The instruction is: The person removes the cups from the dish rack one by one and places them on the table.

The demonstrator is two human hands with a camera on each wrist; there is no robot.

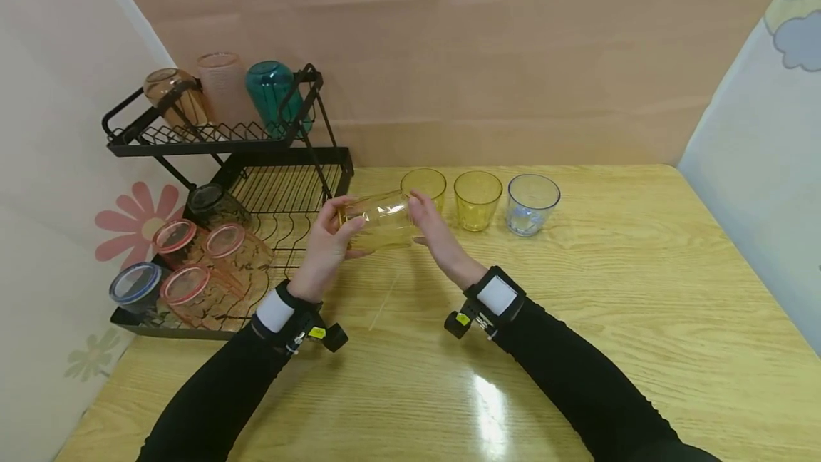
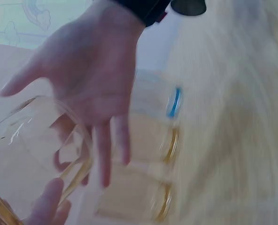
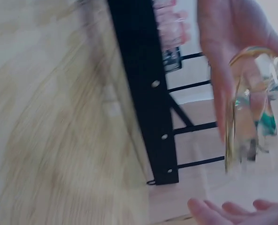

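A clear yellow drinking glass (image 1: 381, 230) lies on its side in the air above the table, between my hands. My left hand (image 1: 326, 242) grips its left end, with the thumb on the near side. At the other end is my right hand (image 1: 444, 242). In the left wrist view the right hand (image 2: 94, 79) has its fingers extended behind the glass (image 2: 31, 145); whether they touch it is unclear. Just behind stand two yellow glasses (image 1: 477, 198) and a blue-rimmed clear glass (image 1: 532, 204), mouths up, in a row.
To the left stands a black two-tier dish rack (image 1: 237, 150). Upturned brown, pink and teal glasses (image 1: 272, 95) occupy its top tier. Several red-rimmed and dark glasses (image 1: 186, 291) sit at the left of the lower tier. A brown-papered wall (image 1: 481, 63) backs the wooden table (image 1: 609, 291).
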